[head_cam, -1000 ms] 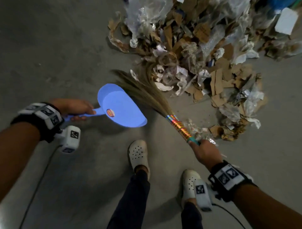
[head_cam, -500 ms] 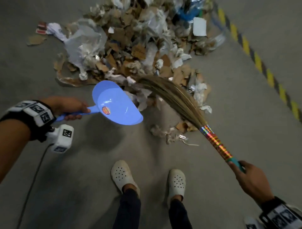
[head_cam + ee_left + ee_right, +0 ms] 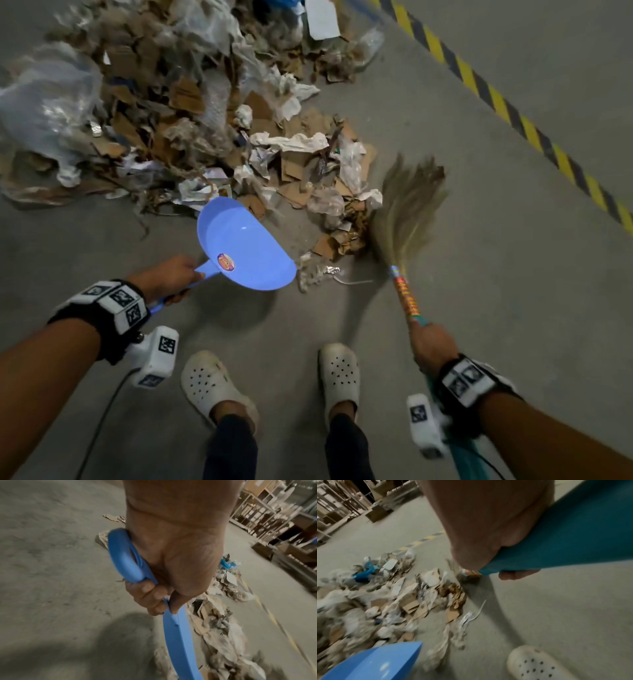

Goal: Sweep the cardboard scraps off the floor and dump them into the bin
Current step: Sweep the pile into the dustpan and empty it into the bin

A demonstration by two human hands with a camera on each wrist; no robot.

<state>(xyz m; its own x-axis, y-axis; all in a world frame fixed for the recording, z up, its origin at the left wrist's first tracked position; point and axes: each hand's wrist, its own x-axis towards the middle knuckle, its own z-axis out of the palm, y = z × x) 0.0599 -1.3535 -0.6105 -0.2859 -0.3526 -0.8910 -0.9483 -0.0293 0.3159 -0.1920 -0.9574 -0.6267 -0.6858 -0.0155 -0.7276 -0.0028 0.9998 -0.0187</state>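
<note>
A wide heap of cardboard scraps (image 3: 301, 171), mixed with crumpled paper and clear plastic film (image 3: 44, 102), covers the floor (image 3: 479, 308) ahead of you; its near fringe reaches almost to your white clogs (image 3: 339, 373). A yellow-and-black hazard stripe (image 3: 513, 113) runs diagonally across the floor to the right of the heap, and shelving racks (image 3: 267, 509) stand in the background of the wrist views. No bin shows in any view.

Your left hand (image 3: 171, 274) is wrapped tight around the handle of the blue dustpan (image 3: 239, 246), fingers (image 3: 147, 595) curled under it and thumb on top. The pan sits at the heap's near edge, its open mouth toward the scraps; whether it touches the floor you cannot tell.

Your right hand (image 3: 433, 342) grips the broom (image 3: 407, 212) on the teal part of its handle, just below the colourful foil wrap. The blurred bristles lie against the heap's right edge, beside loose cardboard pieces.

Bare floor lies between the dustpan and the broom, around your feet, and on the right up to the stripe.
</note>
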